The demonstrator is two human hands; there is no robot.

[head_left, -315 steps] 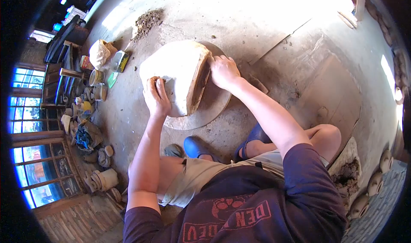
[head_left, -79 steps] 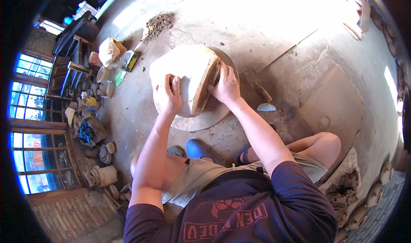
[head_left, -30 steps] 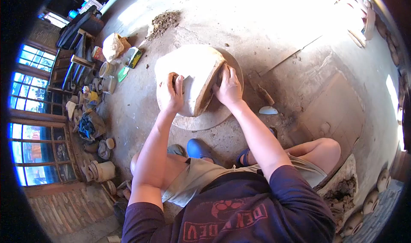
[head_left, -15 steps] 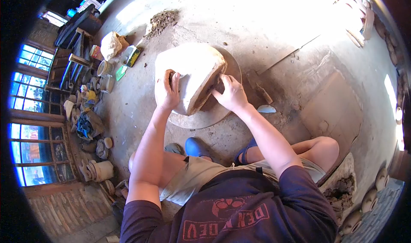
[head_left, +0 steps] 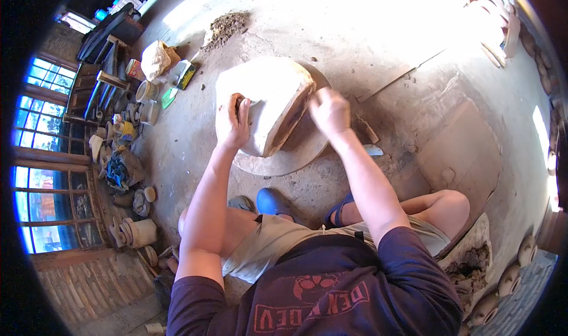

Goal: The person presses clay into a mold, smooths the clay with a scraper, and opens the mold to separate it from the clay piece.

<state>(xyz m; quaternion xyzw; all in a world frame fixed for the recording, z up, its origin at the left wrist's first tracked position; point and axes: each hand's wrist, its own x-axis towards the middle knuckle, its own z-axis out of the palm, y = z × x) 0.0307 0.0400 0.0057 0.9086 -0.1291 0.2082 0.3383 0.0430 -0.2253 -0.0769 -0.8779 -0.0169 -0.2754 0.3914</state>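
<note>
A large pale block that looks like a plaster mould (head_left: 260, 84) is tilted up on a round turntable (head_left: 266, 167). Its right side shows a brown, clay-lined face. My left hand (head_left: 232, 123) grips the mould's left part, thumb and fingers curled at a dark spot there. Just off the mould's right rim is my right hand (head_left: 330, 112), blurred, its fingers curled in; whatever they may hold is hidden.
Right of the turntable lie a brown block-like tool (head_left: 367, 129), a white scraper-like piece (head_left: 373, 150) and a long thin rod (head_left: 402, 76). A crumbly clay heap (head_left: 226, 28) lies at the back. Buckets and bags (head_left: 127, 167) line the left wall.
My right hand has come away from the mould's clay-lined face, moving right and slightly up, and its fingers have curled in. My left hand keeps its place on the mould.
</note>
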